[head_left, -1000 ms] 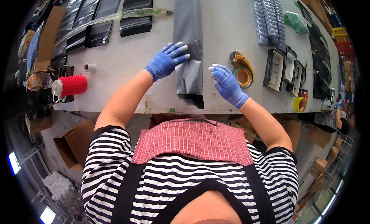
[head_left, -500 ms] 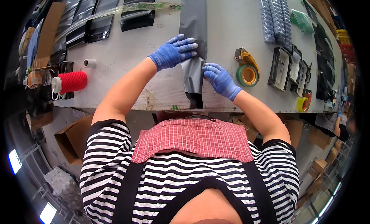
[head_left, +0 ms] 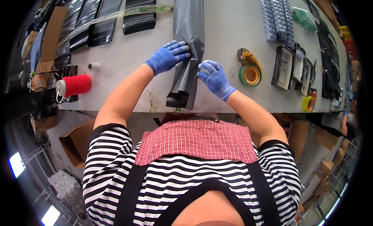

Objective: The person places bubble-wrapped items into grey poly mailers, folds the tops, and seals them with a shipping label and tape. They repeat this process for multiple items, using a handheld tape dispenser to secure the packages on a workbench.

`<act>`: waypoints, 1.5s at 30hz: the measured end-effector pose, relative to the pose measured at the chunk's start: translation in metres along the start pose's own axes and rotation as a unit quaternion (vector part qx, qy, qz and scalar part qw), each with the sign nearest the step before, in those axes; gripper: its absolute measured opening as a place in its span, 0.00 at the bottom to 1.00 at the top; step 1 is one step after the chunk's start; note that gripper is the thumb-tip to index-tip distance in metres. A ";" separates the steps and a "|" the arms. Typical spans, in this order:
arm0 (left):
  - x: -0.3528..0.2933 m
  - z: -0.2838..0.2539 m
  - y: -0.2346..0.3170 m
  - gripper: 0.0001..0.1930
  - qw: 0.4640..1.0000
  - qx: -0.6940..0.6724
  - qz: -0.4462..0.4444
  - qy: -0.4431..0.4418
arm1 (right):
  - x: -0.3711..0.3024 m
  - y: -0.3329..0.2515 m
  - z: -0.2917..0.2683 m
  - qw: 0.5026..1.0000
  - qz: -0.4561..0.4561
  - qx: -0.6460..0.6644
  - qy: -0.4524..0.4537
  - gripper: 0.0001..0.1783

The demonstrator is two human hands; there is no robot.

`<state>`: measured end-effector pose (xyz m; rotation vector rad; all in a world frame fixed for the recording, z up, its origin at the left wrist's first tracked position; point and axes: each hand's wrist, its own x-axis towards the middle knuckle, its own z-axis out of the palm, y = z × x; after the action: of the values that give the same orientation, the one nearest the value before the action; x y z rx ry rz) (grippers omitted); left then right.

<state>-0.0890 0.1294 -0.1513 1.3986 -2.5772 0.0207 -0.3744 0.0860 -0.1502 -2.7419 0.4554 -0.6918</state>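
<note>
A long grey plastic bag (head_left: 189, 35) lies lengthwise on the pale worktable (head_left: 225, 27), its near end reaching the table's front edge. My left hand (head_left: 168, 56), in a blue glove, lies flat with fingers spread on the bag's left side. My right hand (head_left: 213, 78), also in a blue glove, touches the bag's right edge with its fingertips, fingers curled. A dark object (head_left: 176, 98) shows inside the bag's near end.
A tape dispenser with a green roll (head_left: 249, 69) sits right of my right hand. Black trays (head_left: 289, 64) and grey-blue bundles (head_left: 276, 14) lie farther right. Black bags (head_left: 138, 10) lie at the far left, a red-sleeved bottle (head_left: 74, 86) at the left edge. Cardboard boxes stand below the table.
Both hands have moved inward onto the grey bag. The bag's near end now looks folded narrower around the dark object.
</note>
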 end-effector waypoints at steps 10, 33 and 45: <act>-0.001 0.000 0.003 0.21 1.000 0.013 -0.003 -0.007 | 0.017 0.014 -0.011 0.995 -0.068 -0.021 -0.073 0.09; -0.028 -0.012 0.105 0.13 0.739 -0.329 -0.572 0.133 | 0.028 -0.006 -0.002 0.838 0.460 0.290 0.039 0.10; 0.043 0.001 0.057 0.36 0.951 -0.131 -0.281 0.015 | 0.065 0.002 -0.019 0.970 0.203 0.084 0.101 0.20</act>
<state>-0.1590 0.1253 -0.1392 1.9325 -1.9739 -0.3675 -0.3303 0.0570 -0.1079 -2.3252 0.9249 -0.8546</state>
